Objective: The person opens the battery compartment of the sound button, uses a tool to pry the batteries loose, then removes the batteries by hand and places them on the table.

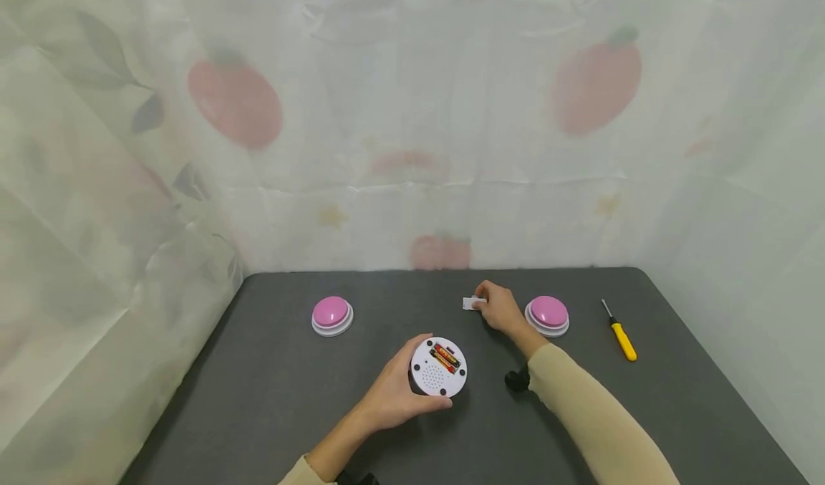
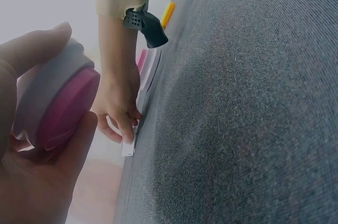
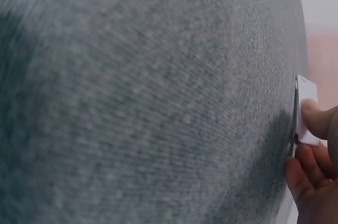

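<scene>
My left hand (image 1: 390,396) grips a round white push-button (image 1: 433,379) between thumb and fingers, its underside facing the head camera. Two batteries (image 1: 445,358) with red, black and gold wrappers sit in its uncovered compartment, beside speaker holes and dark feet. In the left wrist view the button's pink dome (image 2: 68,108) points away from the palm. Farther back, my right hand (image 1: 500,309) pinches a small white battery cover (image 1: 470,304) at the table surface. The right wrist view shows the thumb on the cover's (image 3: 308,92) face and fingertips at its lower end.
A pink-and-white push-button (image 1: 548,313) stands just right of my right hand; another push-button (image 1: 331,314) stands at the back left. A screwdriver (image 1: 621,336) with a yellow handle lies at the right. The dark table (image 1: 271,385) meets a printed curtain (image 1: 387,227) behind.
</scene>
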Demonstrator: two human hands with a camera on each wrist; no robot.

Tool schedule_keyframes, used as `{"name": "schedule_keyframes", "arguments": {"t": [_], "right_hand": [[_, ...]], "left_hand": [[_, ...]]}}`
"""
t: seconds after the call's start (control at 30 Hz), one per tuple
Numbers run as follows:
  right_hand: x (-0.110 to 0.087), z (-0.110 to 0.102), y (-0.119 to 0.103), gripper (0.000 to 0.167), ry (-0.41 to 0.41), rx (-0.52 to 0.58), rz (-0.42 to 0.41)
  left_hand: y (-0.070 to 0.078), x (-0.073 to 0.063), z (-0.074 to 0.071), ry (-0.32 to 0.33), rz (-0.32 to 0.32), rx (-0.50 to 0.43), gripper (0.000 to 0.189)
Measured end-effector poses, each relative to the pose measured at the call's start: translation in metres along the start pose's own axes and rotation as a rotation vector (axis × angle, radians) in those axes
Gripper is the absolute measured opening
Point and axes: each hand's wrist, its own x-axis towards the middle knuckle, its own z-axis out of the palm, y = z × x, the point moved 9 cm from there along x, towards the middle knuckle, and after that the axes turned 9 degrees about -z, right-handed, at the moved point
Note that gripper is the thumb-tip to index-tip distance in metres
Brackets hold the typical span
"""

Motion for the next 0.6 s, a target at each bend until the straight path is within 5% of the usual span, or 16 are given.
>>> {"name": "schedule_keyframes", "arguments": {"t": [0.3,0.6], "right_hand": [[-0.004,-0.007,-0.007,0.022,-0.03,-0.145,-0.009],[-0.023,-0.054,-0.025,0.016,0.01,-0.118,-0.112]], "left_hand": [[0.002,-0.001,-0.001,0.003,0.008,0.002,0.101],[-0.005,0.002,0.001,0.013,0.009,0.05,0.103]]}}
